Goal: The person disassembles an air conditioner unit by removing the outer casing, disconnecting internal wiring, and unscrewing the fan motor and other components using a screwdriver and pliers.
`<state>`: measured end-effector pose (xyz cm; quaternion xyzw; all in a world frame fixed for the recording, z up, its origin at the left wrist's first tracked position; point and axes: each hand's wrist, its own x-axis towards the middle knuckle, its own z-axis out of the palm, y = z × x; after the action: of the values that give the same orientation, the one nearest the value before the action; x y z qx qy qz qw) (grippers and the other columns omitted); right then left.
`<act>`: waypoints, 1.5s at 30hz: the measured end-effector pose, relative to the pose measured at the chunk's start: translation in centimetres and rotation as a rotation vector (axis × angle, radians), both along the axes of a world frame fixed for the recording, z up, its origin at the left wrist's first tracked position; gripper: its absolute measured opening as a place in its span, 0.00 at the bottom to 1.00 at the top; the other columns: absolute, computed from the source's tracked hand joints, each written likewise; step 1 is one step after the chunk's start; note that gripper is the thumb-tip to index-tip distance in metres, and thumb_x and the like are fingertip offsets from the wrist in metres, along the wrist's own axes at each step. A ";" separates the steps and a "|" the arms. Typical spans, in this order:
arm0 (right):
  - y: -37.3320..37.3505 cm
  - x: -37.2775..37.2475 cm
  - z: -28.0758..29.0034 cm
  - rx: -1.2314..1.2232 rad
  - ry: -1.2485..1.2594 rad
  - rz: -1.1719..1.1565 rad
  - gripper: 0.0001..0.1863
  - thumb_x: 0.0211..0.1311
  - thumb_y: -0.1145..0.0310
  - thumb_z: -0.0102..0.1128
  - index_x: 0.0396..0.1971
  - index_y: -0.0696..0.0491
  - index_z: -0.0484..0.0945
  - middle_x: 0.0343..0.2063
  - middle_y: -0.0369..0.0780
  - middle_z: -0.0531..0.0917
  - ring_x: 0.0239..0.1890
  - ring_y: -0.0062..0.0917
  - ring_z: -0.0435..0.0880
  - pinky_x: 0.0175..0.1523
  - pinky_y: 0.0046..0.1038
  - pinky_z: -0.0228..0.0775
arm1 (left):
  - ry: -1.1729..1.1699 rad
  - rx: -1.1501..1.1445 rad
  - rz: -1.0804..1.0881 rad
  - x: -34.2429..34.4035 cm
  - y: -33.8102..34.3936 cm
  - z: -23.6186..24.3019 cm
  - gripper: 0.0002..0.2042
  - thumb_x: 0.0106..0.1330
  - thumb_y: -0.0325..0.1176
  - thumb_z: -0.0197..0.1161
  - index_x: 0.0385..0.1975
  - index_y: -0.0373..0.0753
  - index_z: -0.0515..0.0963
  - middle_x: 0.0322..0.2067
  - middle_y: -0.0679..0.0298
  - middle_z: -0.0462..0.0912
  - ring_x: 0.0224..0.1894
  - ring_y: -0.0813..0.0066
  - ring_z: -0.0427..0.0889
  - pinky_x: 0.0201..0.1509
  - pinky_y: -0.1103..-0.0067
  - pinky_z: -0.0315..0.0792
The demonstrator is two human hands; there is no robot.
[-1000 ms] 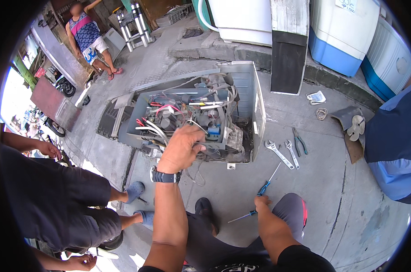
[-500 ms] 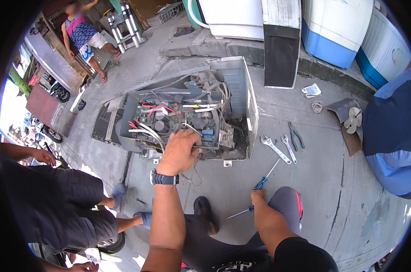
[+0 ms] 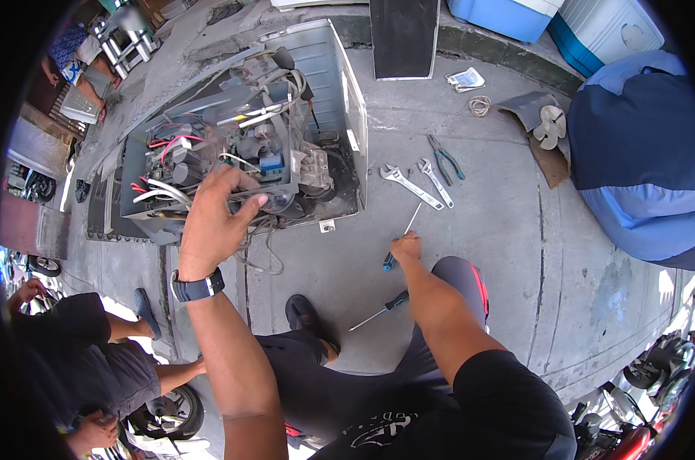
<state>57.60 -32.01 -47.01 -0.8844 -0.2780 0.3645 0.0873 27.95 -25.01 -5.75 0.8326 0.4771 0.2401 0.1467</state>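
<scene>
My left hand is at the near edge of a grey metal control box full of wires and circuit parts. Its fingers bend over the rim and the thumb lies outside it. The box sits within a larger dusty metal casing, which looks like an air-conditioner outdoor unit. White wires stick out beside my left wrist. My right hand is closed around a screwdriver; its blue handle shows below the fist and the shaft points away. A second screwdriver lies by my right leg.
Two adjustable wrenches and pliers lie right of the casing. Beyond are a coil of cord, a fan blade and a blue cloth-covered bulk. Another person is at the left.
The view has swung right and down, so the casing appears farther left. My left hand remains at the box's rim. My right hand has shifted along the screwdriver, closer to its shaft.
</scene>
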 end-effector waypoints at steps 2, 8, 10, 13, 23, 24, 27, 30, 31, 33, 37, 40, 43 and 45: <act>2.1 4.7 -0.4 -0.017 -0.167 0.139 0.30 0.61 0.59 0.61 0.61 0.55 0.69 0.56 0.49 0.75 0.59 0.44 0.76 0.60 0.38 0.73 | -0.033 0.041 -0.053 1.3 0.5 -0.9 0.11 0.56 0.25 0.69 0.35 0.31 0.75 0.31 0.57 0.76 0.36 0.61 0.76 0.43 0.73 0.70; -6.7 -4.1 2.1 -0.598 -0.143 1.702 0.19 0.59 0.59 0.65 0.49 0.49 0.85 0.51 0.38 0.84 0.53 0.36 0.83 0.47 0.42 0.78 | 0.019 0.014 -0.005 -0.9 0.2 -0.5 0.13 0.55 0.25 0.71 0.37 0.31 0.76 0.34 0.57 0.78 0.38 0.62 0.78 0.46 0.73 0.72; -11.6 -5.3 -2.3 -0.683 -0.327 1.691 0.18 0.59 0.62 0.61 0.47 0.54 0.85 0.45 0.44 0.87 0.43 0.41 0.86 0.44 0.49 0.78 | 0.007 -0.009 -0.011 0.0 0.8 -0.3 0.13 0.54 0.25 0.71 0.37 0.31 0.77 0.34 0.58 0.78 0.38 0.63 0.78 0.46 0.73 0.72; -15.2 -4.9 -7.2 -0.639 -0.445 1.712 0.17 0.58 0.62 0.60 0.43 0.54 0.86 0.39 0.45 0.88 0.39 0.42 0.88 0.39 0.51 0.79 | -0.059 -0.077 0.007 0.7 1.2 -0.4 0.12 0.54 0.28 0.72 0.35 0.32 0.78 0.34 0.55 0.80 0.40 0.54 0.80 0.44 0.68 0.73; -21.5 -7.7 -7.3 -0.640 -0.216 1.662 0.12 0.54 0.66 0.64 0.37 0.50 0.88 0.34 0.41 0.88 0.34 0.41 0.88 0.32 0.51 0.82 | -0.049 -0.111 0.051 1.0 1.1 -0.2 0.13 0.53 0.29 0.73 0.33 0.32 0.77 0.31 0.59 0.80 0.34 0.66 0.78 0.39 0.72 0.72; -21.8 -6.9 -7.5 -0.632 -0.164 1.597 0.12 0.52 0.65 0.65 0.36 0.51 0.88 0.34 0.40 0.88 0.35 0.42 0.88 0.32 0.52 0.82 | -0.053 -0.107 0.049 1.0 1.1 -0.1 0.13 0.53 0.29 0.74 0.33 0.32 0.77 0.31 0.59 0.80 0.34 0.66 0.78 0.39 0.72 0.72; -20.2 -3.7 -8.2 -0.750 -0.066 1.413 0.15 0.51 0.60 0.68 0.38 0.50 0.88 0.33 0.40 0.88 0.36 0.42 0.87 0.33 0.48 0.82 | -0.079 -0.154 0.016 1.5 1.8 -0.3 0.13 0.53 0.29 0.73 0.34 0.32 0.78 0.32 0.56 0.83 0.35 0.61 0.81 0.40 0.69 0.74; -13.4 0.0 -2.6 -0.543 0.104 1.759 0.20 0.50 0.50 0.68 0.38 0.49 0.87 0.34 0.41 0.87 0.35 0.38 0.87 0.40 0.39 0.80 | -0.049 -0.268 0.031 0.5 1.8 0.0 0.13 0.54 0.30 0.73 0.36 0.32 0.79 0.32 0.57 0.83 0.35 0.64 0.82 0.41 0.71 0.75; -10.5 0.5 0.4 -0.453 0.101 1.651 0.22 0.50 0.48 0.68 0.39 0.48 0.87 0.35 0.42 0.87 0.34 0.36 0.87 0.41 0.36 0.80 | -0.025 -0.300 0.049 0.3 1.7 0.7 0.14 0.55 0.30 0.73 0.37 0.32 0.79 0.31 0.58 0.83 0.35 0.67 0.82 0.42 0.73 0.75; -5.9 3.3 6.2 -0.400 0.049 1.363 0.23 0.51 0.48 0.65 0.41 0.48 0.86 0.35 0.41 0.87 0.33 0.33 0.88 0.42 0.36 0.80 | -0.002 -0.320 0.027 1.1 1.8 0.9 0.13 0.56 0.31 0.72 0.38 0.33 0.79 0.31 0.57 0.84 0.36 0.65 0.83 0.42 0.71 0.75; -1.3 9.7 5.2 -0.331 -0.113 0.810 0.30 0.52 0.45 0.64 0.50 0.49 0.82 0.51 0.43 0.83 0.54 0.37 0.82 0.57 0.37 0.75 | 0.018 -0.293 -0.001 2.4 1.8 0.7 0.13 0.57 0.31 0.71 0.39 0.33 0.79 0.32 0.56 0.84 0.36 0.63 0.83 0.42 0.70 0.75; 2.1 10.8 3.2 -0.225 -0.144 0.496 0.31 0.55 0.44 0.63 0.52 0.51 0.81 0.54 0.44 0.82 0.56 0.38 0.81 0.59 0.37 0.75 | 0.011 -0.283 0.015 2.5 1.2 1.1 0.14 0.57 0.32 0.72 0.39 0.33 0.79 0.32 0.55 0.83 0.37 0.62 0.83 0.43 0.70 0.75; 3.9 11.4 1.8 -0.151 -0.177 0.315 0.32 0.57 0.45 0.63 0.56 0.52 0.77 0.54 0.46 0.81 0.57 0.39 0.81 0.59 0.37 0.74 | -0.023 -0.193 -0.001 2.9 1.0 1.1 0.14 0.57 0.31 0.72 0.39 0.32 0.79 0.33 0.55 0.83 0.38 0.61 0.83 0.44 0.69 0.75; 4.5 9.5 1.8 -0.119 -0.193 0.281 0.34 0.58 0.46 0.64 0.59 0.53 0.73 0.55 0.47 0.80 0.58 0.39 0.80 0.60 0.37 0.74 | -0.026 -0.177 0.017 2.6 0.7 0.8 0.13 0.57 0.31 0.71 0.38 0.32 0.79 0.33 0.56 0.83 0.38 0.60 0.82 0.44 0.70 0.75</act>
<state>67.10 -27.56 -45.22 -0.8712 -0.3841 0.3024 -0.0439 30.58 -24.27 -4.93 0.8092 0.5014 0.2091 0.2238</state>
